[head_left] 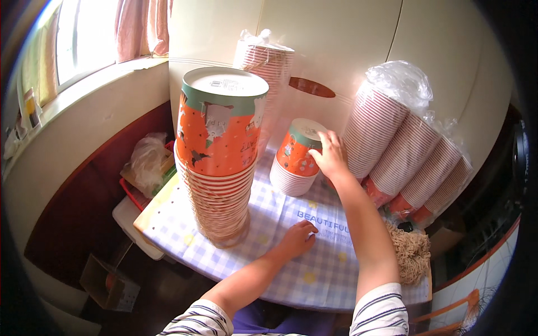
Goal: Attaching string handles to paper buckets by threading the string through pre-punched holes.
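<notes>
My right hand (332, 154) grips the upper right side of an upside-down paper cup (297, 154), orange with a green band, on top of a short stack of nested cups. My left hand (300, 238) rests low over the checked tablecloth with its fingers curled; whether anything is in them is hidden. To its left rises a tall stack of upside-down orange paper cups (218, 134), with beige twisted cords hanging along the rims of its lower part. On the right edge of the table lies a heap of beige cords (412, 255).
Several plastic-wrapped cup stacks (375, 129) lean at the back right, and another wrapped stack (266, 59) stands behind the tall one. Left of the table (269, 274) are a red crate (131, 193) with a plastic bag and a cardboard box (109, 283) lower down.
</notes>
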The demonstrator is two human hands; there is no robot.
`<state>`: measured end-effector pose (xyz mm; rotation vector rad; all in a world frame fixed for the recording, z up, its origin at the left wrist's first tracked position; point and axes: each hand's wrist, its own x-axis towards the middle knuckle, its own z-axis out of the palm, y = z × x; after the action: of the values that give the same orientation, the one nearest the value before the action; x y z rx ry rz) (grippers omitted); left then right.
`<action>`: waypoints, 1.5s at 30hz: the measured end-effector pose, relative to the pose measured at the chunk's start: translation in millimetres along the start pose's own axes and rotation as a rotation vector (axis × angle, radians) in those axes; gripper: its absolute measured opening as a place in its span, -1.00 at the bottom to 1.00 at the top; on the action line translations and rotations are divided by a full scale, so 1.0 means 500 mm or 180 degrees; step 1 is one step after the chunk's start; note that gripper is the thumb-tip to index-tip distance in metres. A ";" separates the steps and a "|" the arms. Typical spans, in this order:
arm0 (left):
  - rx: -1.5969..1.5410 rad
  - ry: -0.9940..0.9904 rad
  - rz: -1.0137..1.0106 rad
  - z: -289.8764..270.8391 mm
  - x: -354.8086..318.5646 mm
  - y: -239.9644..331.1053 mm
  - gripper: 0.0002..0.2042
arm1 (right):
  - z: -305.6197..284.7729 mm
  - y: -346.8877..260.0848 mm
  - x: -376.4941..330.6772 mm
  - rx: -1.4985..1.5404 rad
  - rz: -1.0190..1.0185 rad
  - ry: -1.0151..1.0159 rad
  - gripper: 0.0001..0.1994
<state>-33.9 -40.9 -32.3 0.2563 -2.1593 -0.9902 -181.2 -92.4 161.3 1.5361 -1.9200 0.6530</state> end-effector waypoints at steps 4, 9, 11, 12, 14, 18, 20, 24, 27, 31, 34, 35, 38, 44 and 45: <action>-0.0097 -0.0002 -0.0046 0.002 0.005 0.004 -0.83 | 0.035 0.005 0.025 0.0112 -0.0043 -0.0181 -0.69; -0.0126 0.0126 -0.0058 0.004 0.009 0.007 -0.82 | 0.030 0.028 0.044 0.0744 0.0102 -0.0240 -0.78; -0.0092 0.0192 -0.0087 0.005 0.010 0.002 -0.82 | 0.022 0.029 0.054 0.0780 0.0120 -0.0314 -0.78; -0.0091 0.0214 -0.0154 0.005 0.009 -0.003 -0.82 | 0.024 0.034 0.059 0.0793 0.0094 -0.0211 -0.78; -0.0107 0.0230 -0.0222 0.004 0.010 0.001 -0.81 | 0.011 0.042 0.069 0.0851 0.0068 0.0018 -0.77; -0.0015 0.0236 -0.0240 0.004 0.010 0.006 -0.80 | -0.026 0.057 0.088 0.0982 -0.0034 0.0231 -0.77; 0.0018 0.0258 -0.0225 0.007 0.010 0.000 -0.79 | -0.062 0.053 0.096 0.1099 -0.0097 0.0457 -0.79; -0.0106 0.0020 0.0138 0.015 0.014 0.020 -0.79 | -0.216 0.017 0.062 0.1199 -0.0451 0.1055 -0.79; -0.0145 -0.0370 0.0760 0.019 -0.013 0.062 -0.80 | -0.296 -0.043 -0.008 0.1329 -0.0533 0.0866 -0.78; -0.0248 -0.1269 0.1681 0.055 -0.042 0.099 -0.82 | -0.295 -0.095 -0.118 0.1164 -0.0654 -0.0061 -0.74; -0.0408 -0.1303 0.1688 0.078 -0.049 0.092 -0.81 | -0.186 -0.091 -0.192 0.1053 -0.0954 -0.0222 -0.73; -0.0413 -0.1306 0.1702 0.077 -0.048 0.094 -0.81 | -0.160 -0.093 -0.209 0.0997 -0.0878 -0.0409 -0.74; -0.0239 -0.1479 0.1447 0.067 -0.043 0.098 -0.80 | -0.093 -0.086 -0.244 0.1001 -0.0857 -0.0563 -0.75; -0.0346 -0.1214 0.1488 0.068 -0.050 0.091 -0.82 | -0.072 -0.103 -0.235 0.0895 -0.0991 -0.0688 -0.75; -0.0286 -0.1190 0.1446 0.065 -0.048 0.090 -0.83 | -0.071 -0.105 -0.231 0.0891 -0.0990 -0.0693 -0.75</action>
<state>-34.3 19.4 -26.9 -0.4808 -2.3419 -0.9135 -106.5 0.5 105.3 2.1056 -1.7374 0.6576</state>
